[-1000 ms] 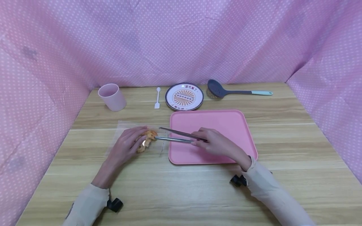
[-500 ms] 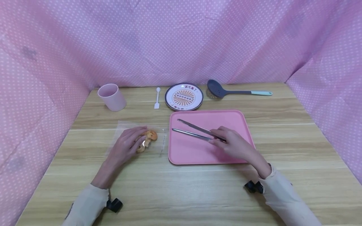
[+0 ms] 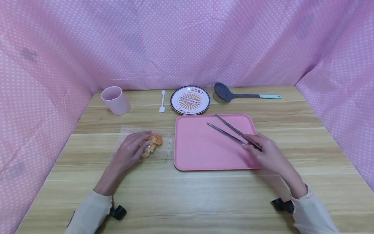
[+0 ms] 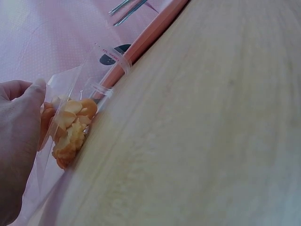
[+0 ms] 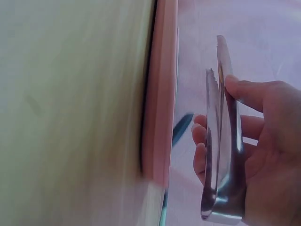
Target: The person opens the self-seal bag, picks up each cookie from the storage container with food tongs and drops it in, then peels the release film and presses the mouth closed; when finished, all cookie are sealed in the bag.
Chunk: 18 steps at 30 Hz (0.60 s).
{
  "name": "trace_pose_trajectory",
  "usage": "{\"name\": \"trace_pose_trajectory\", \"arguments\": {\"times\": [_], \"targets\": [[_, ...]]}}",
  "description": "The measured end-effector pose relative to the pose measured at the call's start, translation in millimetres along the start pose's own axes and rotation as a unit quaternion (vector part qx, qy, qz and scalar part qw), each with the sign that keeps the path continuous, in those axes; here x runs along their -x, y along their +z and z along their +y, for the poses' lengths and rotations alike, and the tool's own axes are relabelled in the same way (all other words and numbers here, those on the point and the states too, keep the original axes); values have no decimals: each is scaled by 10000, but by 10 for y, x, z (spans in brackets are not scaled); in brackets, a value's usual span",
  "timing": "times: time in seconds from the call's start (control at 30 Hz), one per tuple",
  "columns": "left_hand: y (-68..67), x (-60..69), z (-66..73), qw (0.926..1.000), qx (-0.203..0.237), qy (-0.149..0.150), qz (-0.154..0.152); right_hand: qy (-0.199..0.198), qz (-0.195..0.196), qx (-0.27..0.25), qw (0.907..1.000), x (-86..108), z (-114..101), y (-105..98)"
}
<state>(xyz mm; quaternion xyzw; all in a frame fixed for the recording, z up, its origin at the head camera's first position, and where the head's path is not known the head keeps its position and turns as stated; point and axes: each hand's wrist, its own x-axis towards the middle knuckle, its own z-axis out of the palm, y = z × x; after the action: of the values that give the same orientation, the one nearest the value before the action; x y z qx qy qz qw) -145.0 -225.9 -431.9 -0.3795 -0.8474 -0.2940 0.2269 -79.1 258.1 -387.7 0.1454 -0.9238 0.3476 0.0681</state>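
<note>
My left hand (image 3: 130, 150) holds a clear plastic bag (image 3: 167, 149) on the left of the table. In the left wrist view, the thumb lies at the upper film of the bag, beside golden-brown cookies (image 4: 70, 136) inside it. Some cookies are hidden under my fingers. My right hand (image 3: 267, 152) grips metal food tongs (image 3: 233, 131) near their bent end, over the right part of the pink tray (image 3: 198, 152). The arms of the tongs stand apart, with nothing between their serrated tips. In the right wrist view, the thumb and fingers wrap the tongs from either side.
Behind the tray stands a white patterned plate (image 3: 190, 100), with a dark slotted spoon (image 3: 239, 95) to its right. A small white spoon (image 3: 162, 102) and a pink cup (image 3: 116, 101) are at the back left. Pink dotted cloth (image 3: 187, 42) walls in the table.
My right hand has drawn the tongs rightward from the bag's mouth to the right side of the tray. The left hand and bag have stayed in place.
</note>
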Motion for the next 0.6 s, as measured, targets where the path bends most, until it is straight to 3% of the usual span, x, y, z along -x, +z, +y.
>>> {"name": "trace_pose_trajectory", "arguments": {"times": [0.37, 0.6], "targets": [[6, 5, 1, 9999, -21, 86, 55, 690, 595, 325, 9953, 258, 247, -244], [16, 16, -2, 10000, -24, 76, 55, 882, 980, 511, 9900, 377, 397, -325]]}}
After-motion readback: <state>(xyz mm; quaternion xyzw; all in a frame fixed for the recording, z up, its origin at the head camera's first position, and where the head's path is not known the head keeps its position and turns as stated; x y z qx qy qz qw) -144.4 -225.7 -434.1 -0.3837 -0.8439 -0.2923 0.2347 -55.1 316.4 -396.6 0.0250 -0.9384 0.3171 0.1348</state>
